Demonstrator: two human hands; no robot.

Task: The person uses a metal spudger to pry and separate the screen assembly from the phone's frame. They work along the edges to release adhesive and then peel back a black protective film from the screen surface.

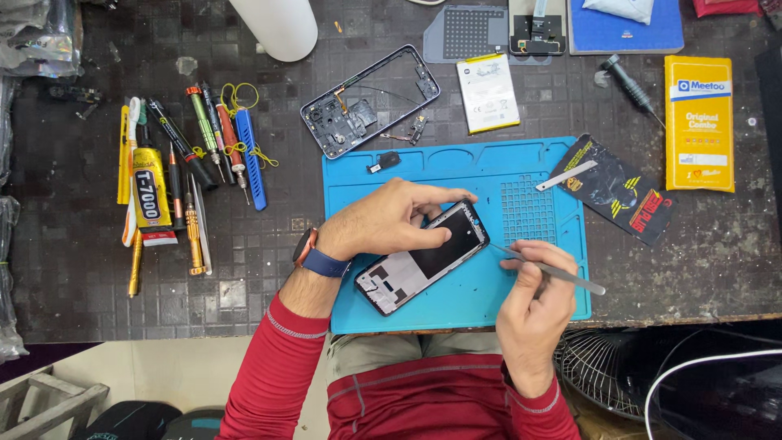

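My left hand [391,220] presses down on a phone display frame [411,269] that lies at an angle on the blue work mat [472,175]. The frame's back faces up, with a dark upper half and a pale lower half. My right hand [533,305] grips thin metal tweezers [554,271]; their tip touches the frame's upper right edge. A watch with a blue strap [314,254] is on my left wrist.
A bare phone middle frame [371,102] lies beyond the mat, a white battery [487,92] to its right. Screwdrivers, a glue tube [151,195] and a blue pry tool sit at the left. A yellow packet [699,122] and a black packet [615,191] are at the right.
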